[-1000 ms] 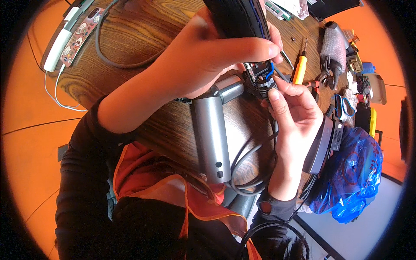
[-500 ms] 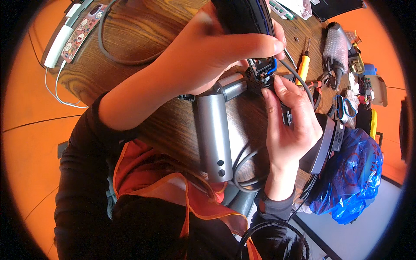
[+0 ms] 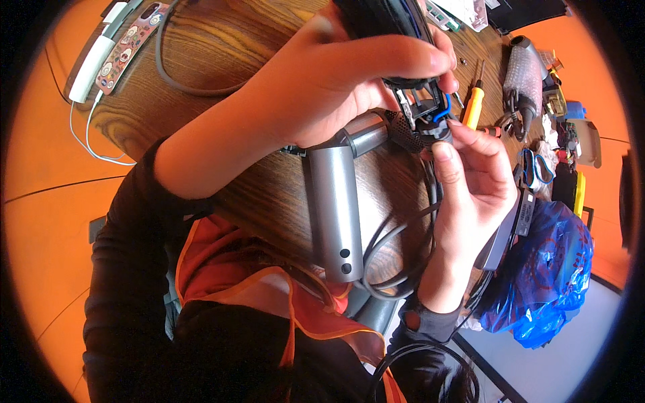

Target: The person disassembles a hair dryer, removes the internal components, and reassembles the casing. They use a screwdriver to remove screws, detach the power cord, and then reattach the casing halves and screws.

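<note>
One wide wooden table (image 3: 215, 43) fills most of the view, and a crumpled blue plastic bag (image 3: 544, 275) bulges at its right edge. A grey metal tube (image 3: 336, 208) with two dark round holes lies below the hands, nearest the body, beside loops of dark cable (image 3: 383, 291). Farther right sits something in bubble wrap (image 3: 522, 74), with a yellow screwdriver (image 3: 474, 107) near it; at the upper left lies a phone (image 3: 131, 47) in a patterned case.

Above the table, the left hand (image 3: 363, 74) is clamped around a black device (image 3: 383, 23), hiding its middle, while the picture's top edge cuts off its far end. Its casing is dark and glossy, and its near end stands open, baring a frame inside. The right hand (image 3: 480, 174) pinches a black collar (image 3: 440, 132) there between thumb and forefinger, just below a bent blue wire (image 3: 446, 107).
</note>
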### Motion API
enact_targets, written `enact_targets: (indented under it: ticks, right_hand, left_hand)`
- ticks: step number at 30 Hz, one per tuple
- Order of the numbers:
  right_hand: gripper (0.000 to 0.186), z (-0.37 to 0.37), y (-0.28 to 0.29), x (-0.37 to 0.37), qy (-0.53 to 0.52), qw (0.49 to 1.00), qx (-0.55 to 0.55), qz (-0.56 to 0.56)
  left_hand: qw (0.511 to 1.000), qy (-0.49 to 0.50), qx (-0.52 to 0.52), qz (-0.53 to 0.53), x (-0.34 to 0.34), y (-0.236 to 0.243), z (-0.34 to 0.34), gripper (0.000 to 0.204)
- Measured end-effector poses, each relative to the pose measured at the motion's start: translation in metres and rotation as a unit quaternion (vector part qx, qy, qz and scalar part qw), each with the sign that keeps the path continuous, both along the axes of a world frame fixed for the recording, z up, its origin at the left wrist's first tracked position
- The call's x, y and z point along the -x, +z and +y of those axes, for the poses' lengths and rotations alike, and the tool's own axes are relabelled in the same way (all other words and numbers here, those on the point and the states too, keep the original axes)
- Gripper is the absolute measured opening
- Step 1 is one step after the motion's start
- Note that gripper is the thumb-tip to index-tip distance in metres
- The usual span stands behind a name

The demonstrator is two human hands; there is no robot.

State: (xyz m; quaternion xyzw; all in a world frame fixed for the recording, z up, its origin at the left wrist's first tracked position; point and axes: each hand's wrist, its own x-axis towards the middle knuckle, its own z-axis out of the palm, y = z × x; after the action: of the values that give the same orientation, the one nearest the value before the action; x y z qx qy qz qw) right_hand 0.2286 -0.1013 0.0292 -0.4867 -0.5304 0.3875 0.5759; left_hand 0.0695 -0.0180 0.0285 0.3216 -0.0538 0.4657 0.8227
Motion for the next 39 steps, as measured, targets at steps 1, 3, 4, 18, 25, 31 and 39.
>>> enact_targets:
  ticks: [1,3,4,18,25,31,39]
  right_hand:
    - [0.025,0.001,0.002,-0.001,0.005,1.000,0.014,0.014]
    - [0.022,-0.002,0.005,-0.001,-0.001,0.999,0.032,0.032]
    - [0.021,-0.002,0.006,-0.001,0.013,0.998,0.041,0.050]
    - [0.042,-0.001,0.012,-0.006,0.109,0.980,0.148,0.073]
    - [0.045,0.001,0.008,-0.008,0.130,0.976,0.142,0.103]
    - [0.049,-0.003,0.009,-0.002,0.109,0.991,0.032,0.067]
    - [0.038,0.000,-0.003,0.002,0.023,0.981,-0.152,-0.115]
  left_hand:
    - [1.000,-0.007,0.017,-0.008,-0.001,0.001,-0.001,0.025]
    - [0.999,-0.020,0.047,-0.008,0.001,0.004,-0.004,0.025]
    - [0.998,-0.014,0.057,0.000,0.001,0.005,-0.006,0.025]
    - [0.997,-0.054,0.056,-0.013,-0.003,-0.005,-0.002,0.027]
    - [0.998,-0.057,0.036,-0.013,-0.002,-0.004,-0.002,0.026]
    - [0.993,-0.107,0.039,-0.040,-0.005,-0.010,0.010,0.022]
    - [0.998,-0.033,0.033,-0.038,0.000,-0.005,-0.001,0.025]
